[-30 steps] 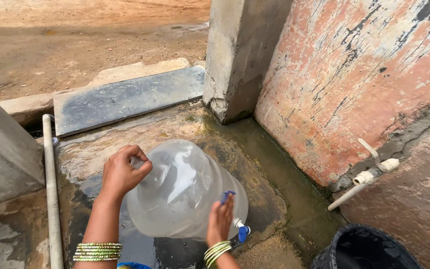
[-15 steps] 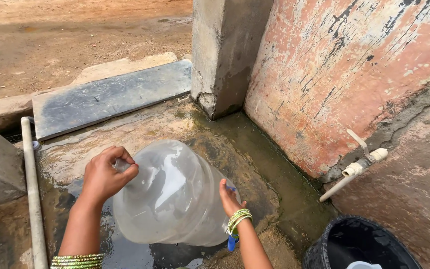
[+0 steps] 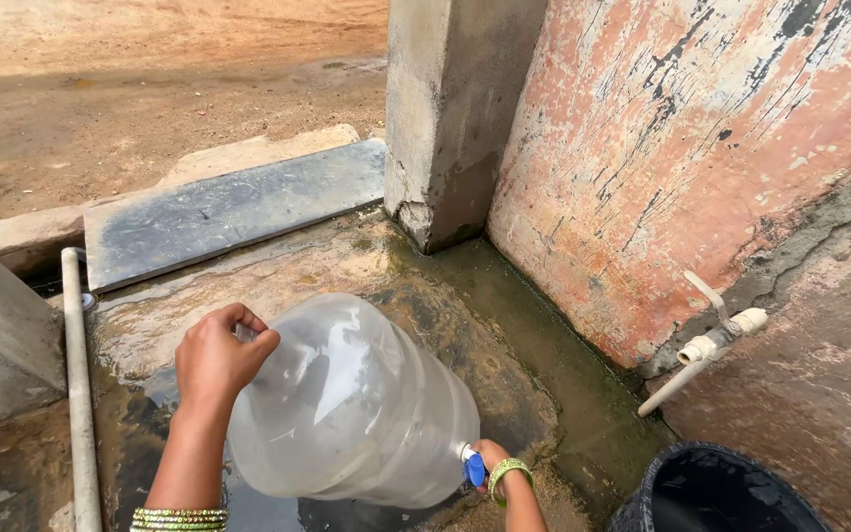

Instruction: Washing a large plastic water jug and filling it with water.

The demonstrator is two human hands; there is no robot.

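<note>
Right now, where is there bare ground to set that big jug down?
Free: wet slab between the clear jug, concrete pillar and grey slab. Crowded: lower right, where the tap pipe and black bucket sit.

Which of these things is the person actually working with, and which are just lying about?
In hand:
- large clear plastic water jug, tipped on its side
- left hand on its base
- right hand at its blue neck

Lying about:
- white pipe tap
- black bucket
- grey stone slab
</note>
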